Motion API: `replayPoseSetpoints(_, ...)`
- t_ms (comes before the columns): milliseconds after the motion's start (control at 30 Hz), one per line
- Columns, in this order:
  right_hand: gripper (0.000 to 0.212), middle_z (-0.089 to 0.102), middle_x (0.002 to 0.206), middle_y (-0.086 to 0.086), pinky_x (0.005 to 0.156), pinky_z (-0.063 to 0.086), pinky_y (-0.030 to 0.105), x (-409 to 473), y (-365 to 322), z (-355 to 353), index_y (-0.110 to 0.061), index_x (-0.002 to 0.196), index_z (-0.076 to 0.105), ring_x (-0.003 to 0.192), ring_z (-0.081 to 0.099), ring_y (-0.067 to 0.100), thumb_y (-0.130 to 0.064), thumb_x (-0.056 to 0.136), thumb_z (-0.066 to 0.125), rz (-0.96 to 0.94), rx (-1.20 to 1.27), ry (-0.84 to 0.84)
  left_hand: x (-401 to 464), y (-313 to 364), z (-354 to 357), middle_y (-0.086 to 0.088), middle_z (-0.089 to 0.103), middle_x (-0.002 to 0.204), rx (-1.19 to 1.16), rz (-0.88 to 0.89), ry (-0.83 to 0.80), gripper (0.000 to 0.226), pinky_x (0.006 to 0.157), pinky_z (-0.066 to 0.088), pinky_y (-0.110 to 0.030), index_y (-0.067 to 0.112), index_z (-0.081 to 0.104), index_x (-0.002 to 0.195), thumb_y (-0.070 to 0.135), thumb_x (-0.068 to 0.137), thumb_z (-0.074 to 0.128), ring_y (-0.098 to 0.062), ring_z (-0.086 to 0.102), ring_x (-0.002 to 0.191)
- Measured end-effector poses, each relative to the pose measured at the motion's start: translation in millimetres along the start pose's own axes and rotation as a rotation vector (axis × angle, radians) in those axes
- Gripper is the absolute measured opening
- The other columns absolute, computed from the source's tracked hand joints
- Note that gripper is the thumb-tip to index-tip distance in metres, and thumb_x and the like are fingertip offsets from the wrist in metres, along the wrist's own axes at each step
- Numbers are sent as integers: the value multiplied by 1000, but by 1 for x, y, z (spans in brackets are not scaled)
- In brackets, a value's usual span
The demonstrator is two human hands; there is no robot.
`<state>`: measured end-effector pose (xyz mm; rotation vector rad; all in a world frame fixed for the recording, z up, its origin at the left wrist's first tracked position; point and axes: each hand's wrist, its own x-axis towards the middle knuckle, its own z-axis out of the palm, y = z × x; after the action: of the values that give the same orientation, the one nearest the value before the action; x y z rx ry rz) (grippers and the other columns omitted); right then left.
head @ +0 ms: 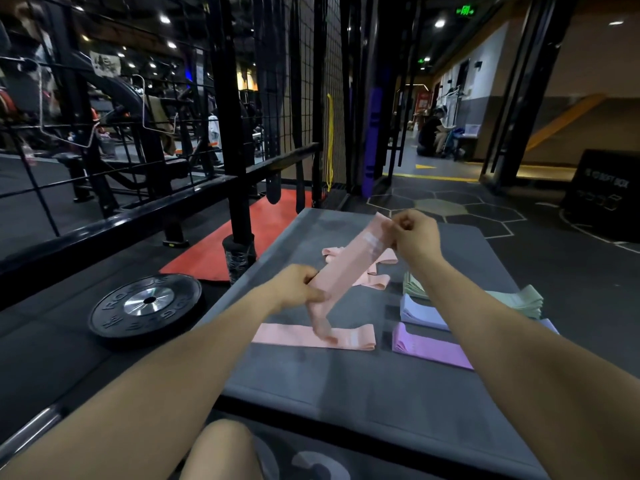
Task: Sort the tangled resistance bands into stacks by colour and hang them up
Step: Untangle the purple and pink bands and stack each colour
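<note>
A pink resistance band (349, 261) is stretched in the air between both hands above the grey mat (346, 386). My left hand (298, 287) grips its near end, and my right hand (412, 233) pinches its far end. Another pink band (284, 336) lies flat on the mat below. A loose tangle of pink bands (367, 277) lies further back. Folded stacks sit on the right: green (519, 299), pale blue (419, 311) and purple (429, 346), partly hidden by my right forearm.
A black weight plate (145, 306) lies on the floor left of the mat. A black rack post (235, 133) and wire grid (308, 81) stand behind, with yellow (329, 143) and purple (372, 140) bands hanging. A black box (602, 195) stands at right. My knee (221, 452) is at the bottom.
</note>
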<state>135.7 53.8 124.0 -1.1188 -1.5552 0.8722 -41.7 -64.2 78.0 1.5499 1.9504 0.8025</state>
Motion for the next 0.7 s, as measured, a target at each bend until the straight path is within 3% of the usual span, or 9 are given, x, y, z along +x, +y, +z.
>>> replayPoseSetpoints(100, 24, 58, 66, 7, 71, 53, 45, -2, 19, -6, -17, 61, 53, 69, 56, 24, -5, 80, 63, 84, -62, 35, -3, -15, -5, 2, 46, 69, 183, -71, -29, 22, 58, 31, -26, 12, 52, 70, 20, 84, 67, -18, 40, 70)
replayPoseSetpoints(167, 14, 63, 75, 14, 76, 53, 43, -10, 27, -9, -11, 71, 59, 74, 58, 26, -2, 82, 58, 137, -133, 28, -7, -25, -10, 4, 48, 70, 289, -102, -30, 15, 58, 33, -26, 12, 55, 77, 20, 87, 63, -18, 44, 73)
replayPoseSetpoints(233, 12, 65, 87, 17, 77, 51, 39, -19, 35, -8, -4, 88, 65, 80, 59, 28, -2, 85, 54, 184, -216, 6, -8, -36, -15, -3, 59, 86, 364, -123, -17, 12, 68, 38, -27, 10, 60, 90, 22, 88, 60, -22, 51, 83)
replayPoseSetpoints(300, 19, 66, 94, 18, 79, 49, 36, -28, 41, -6, 1, 98, 66, 89, 61, 32, -1, 86, 52, 211, -255, -7, -10, -45, -19, -11, 62, 105, 413, -145, 6, 13, 74, 39, -29, 11, 56, 88, 23, 89, 58, -27, 54, 92)
replayPoseSetpoints(367, 21, 67, 100, 22, 82, 47, 37, -36, 48, 0, 5, 99, 67, 97, 61, 36, 1, 85, 51, 222, -298, -21, -13, -51, -22, -15, 60, 106, 462, -167, 11, 14, 76, 39, -32, 9, 53, 87, 23, 91, 56, -31, 55, 97)
replayPoseSetpoints(467, 21, 66, 103, 24, 73, 43, 33, -43, 58, 11, 8, 98, 66, 98, 60, 37, 1, 87, 49, 272, -368, -42, -15, -65, -28, -7, 51, 97, 486, -180, -9, 15, 74, 37, -30, 10, 53, 95, 24, 90, 57, -24, 49, 90)
replayPoseSetpoints(567, 21, 66, 105, 21, 75, 45, 34, -43, 71, 22, 4, 101, 65, 95, 60, 34, -4, 89, 49, 343, -360, -35, -15, -88, -35, -6, 58, 107, 498, -251, -1, 22, 85, 43, -31, 13, 56, 106, 25, 88, 59, -26, 54, 102)
replayPoseSetpoints(700, 19, 64, 102, 21, 79, 46, 33, -47, 84, 34, 2, 101, 64, 105, 60, 35, -5, 89, 50, 417, -379, -33, -13, -110, -39, -13, 58, 121, 414, -308, 63, 25, 89, 42, -32, 11, 56, 113, 19, 90, 57, -29, 54, 109)
